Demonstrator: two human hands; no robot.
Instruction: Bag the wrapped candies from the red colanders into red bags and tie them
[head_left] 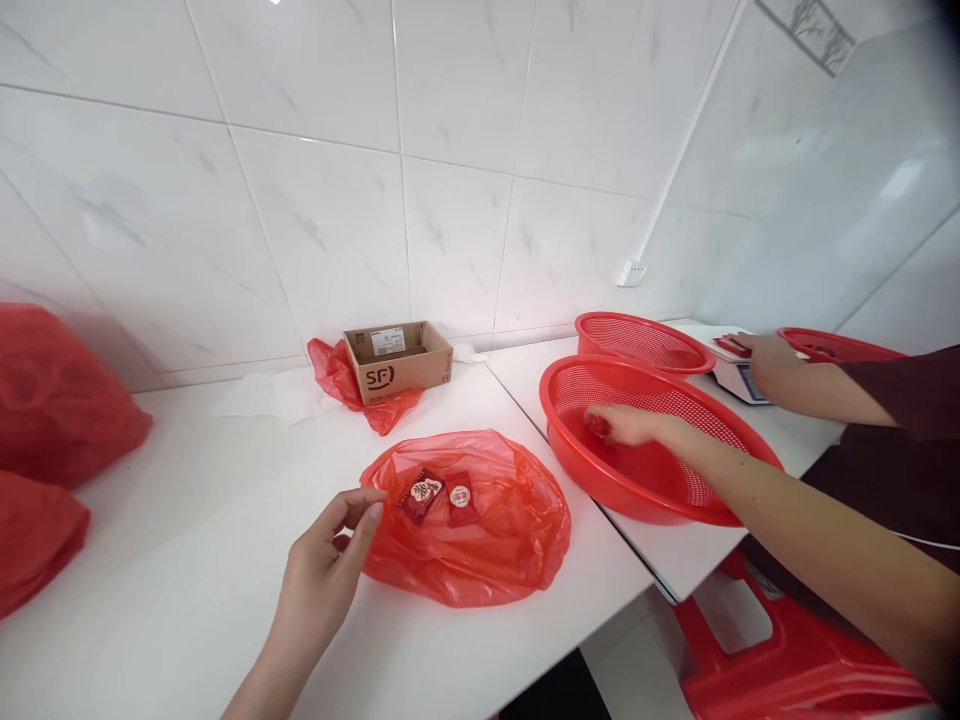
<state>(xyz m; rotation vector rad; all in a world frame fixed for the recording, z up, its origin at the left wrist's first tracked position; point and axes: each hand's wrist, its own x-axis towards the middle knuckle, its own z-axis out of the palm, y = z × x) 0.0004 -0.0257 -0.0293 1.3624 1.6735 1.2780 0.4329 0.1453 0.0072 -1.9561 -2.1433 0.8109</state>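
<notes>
A thin red plastic bag (517, 545) lies spread open on the white table, its rim standing up slightly. Inside it rest two small wrapped packets, a dark red one (421, 494) and a brighter red one (462, 498) with a round pale label. My left hand (326, 550) pinches the bag's left rim between thumb and forefinger. My right hand (626, 425) reaches into a large red plastic basket (660, 510), its fingers closed around a small red packet (598, 425). Part of that packet is hidden by the fingers.
Behind the bag stands an open cardboard box (409, 375) on a crumpled red bag (386, 412). Full red bags (60, 400) sit at left. Another red basket (637, 318) is near the wall. At right, a co-worker's hand (761, 362) is over a scale (739, 380), above a red stool (795, 650).
</notes>
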